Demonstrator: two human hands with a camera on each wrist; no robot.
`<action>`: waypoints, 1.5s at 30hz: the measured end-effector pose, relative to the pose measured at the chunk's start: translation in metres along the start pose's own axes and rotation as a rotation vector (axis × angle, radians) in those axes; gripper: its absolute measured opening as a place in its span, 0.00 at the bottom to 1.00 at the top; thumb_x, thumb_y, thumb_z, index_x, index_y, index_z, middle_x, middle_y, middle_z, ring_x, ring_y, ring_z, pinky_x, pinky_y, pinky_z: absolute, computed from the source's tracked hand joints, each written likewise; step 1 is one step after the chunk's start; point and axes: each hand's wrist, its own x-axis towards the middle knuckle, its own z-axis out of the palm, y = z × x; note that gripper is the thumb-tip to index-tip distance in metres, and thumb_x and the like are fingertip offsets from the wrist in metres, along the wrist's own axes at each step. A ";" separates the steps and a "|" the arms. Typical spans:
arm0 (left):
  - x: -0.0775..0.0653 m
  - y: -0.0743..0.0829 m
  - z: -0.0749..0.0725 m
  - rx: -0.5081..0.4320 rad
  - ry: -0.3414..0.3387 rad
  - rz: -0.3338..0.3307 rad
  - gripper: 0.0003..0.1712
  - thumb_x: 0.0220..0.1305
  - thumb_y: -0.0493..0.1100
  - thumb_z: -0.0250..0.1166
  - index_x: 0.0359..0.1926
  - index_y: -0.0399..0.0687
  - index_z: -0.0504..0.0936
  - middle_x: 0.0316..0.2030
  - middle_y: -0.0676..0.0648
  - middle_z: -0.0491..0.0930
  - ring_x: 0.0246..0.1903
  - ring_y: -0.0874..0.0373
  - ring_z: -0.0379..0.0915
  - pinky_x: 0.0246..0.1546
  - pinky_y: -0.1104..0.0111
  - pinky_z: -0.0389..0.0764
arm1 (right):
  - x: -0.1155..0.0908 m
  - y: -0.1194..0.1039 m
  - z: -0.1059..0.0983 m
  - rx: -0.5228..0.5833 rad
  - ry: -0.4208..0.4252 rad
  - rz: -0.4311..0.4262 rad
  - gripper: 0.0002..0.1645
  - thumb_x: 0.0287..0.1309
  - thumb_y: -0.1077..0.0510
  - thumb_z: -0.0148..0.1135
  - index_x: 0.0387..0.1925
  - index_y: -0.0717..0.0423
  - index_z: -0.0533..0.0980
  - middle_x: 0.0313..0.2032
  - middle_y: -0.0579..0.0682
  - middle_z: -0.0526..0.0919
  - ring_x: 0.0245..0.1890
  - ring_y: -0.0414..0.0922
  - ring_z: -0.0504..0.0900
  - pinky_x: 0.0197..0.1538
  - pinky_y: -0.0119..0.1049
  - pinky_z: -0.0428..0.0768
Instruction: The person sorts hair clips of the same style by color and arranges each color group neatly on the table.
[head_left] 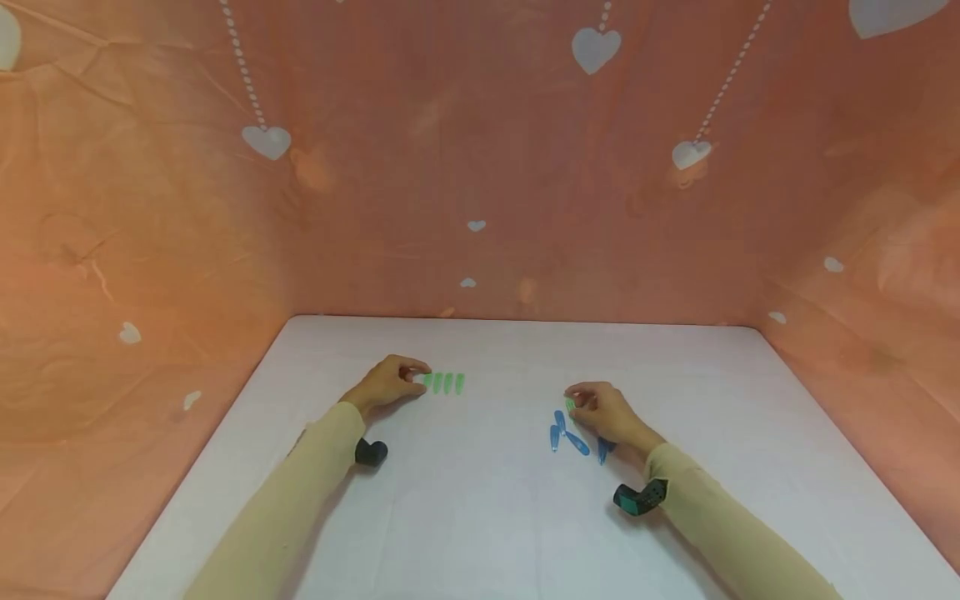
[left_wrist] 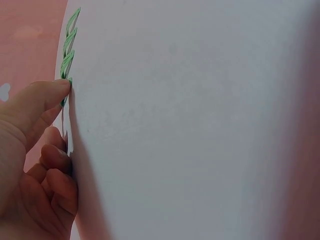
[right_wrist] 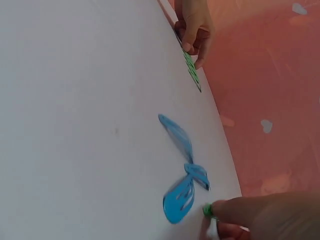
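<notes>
Head view: four green clips [head_left: 447, 383] are seen laid side by side in a short row on the white table [head_left: 480, 500], and the leftmost clip [head_left: 428, 381] is held between thumb and finger of the left hand [head_left: 388, 383]. By the right hand [head_left: 606, 411] another green clip [head_left: 570, 406] is pinched, just beside the loosely scattered blue clips [head_left: 577, 443]; how its hindmost fingers lie cannot be told. For tidy work, the leftmost clip is probably best steadied lightly at its ends, so that its neighbours are not nudged, and its slant and gap should be matched to theirs. The pinched clip should be lifted clear of the blue ones before being carried, lest they be dragged along; being thin and apparently smooth, it may be turned easily by a careless grip.
</notes>
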 end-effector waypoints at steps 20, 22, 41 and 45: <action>0.003 -0.002 0.001 0.028 0.011 -0.019 0.22 0.62 0.39 0.70 0.59 0.45 0.83 0.30 0.52 0.70 0.37 0.57 0.66 0.47 0.62 0.65 | 0.007 -0.011 -0.005 0.126 0.010 0.128 0.23 0.68 0.68 0.51 0.62 0.64 0.75 0.44 0.62 0.81 0.36 0.46 0.79 0.35 0.33 0.78; 0.003 -0.001 0.002 0.035 0.012 -0.019 0.22 0.63 0.39 0.70 0.59 0.45 0.83 0.30 0.52 0.70 0.38 0.57 0.66 0.47 0.62 0.65 | 0.009 -0.015 -0.006 0.155 0.010 0.120 0.22 0.69 0.67 0.51 0.63 0.64 0.74 0.46 0.62 0.81 0.37 0.47 0.80 0.37 0.33 0.79; -0.002 0.004 -0.001 0.011 0.003 -0.024 0.23 0.63 0.38 0.69 0.60 0.43 0.82 0.29 0.52 0.68 0.37 0.58 0.65 0.48 0.62 0.64 | 0.037 -0.039 0.008 0.393 -0.008 -0.030 0.25 0.63 0.71 0.55 0.62 0.73 0.71 0.41 0.69 0.80 0.35 0.52 0.84 0.35 0.34 0.83; -0.001 0.004 -0.001 0.033 0.002 -0.029 0.23 0.64 0.40 0.69 0.60 0.45 0.82 0.30 0.52 0.69 0.38 0.57 0.65 0.48 0.61 0.65 | 0.044 -0.045 0.013 0.402 -0.028 -0.043 0.26 0.62 0.71 0.56 0.62 0.73 0.71 0.41 0.69 0.81 0.36 0.52 0.84 0.36 0.34 0.83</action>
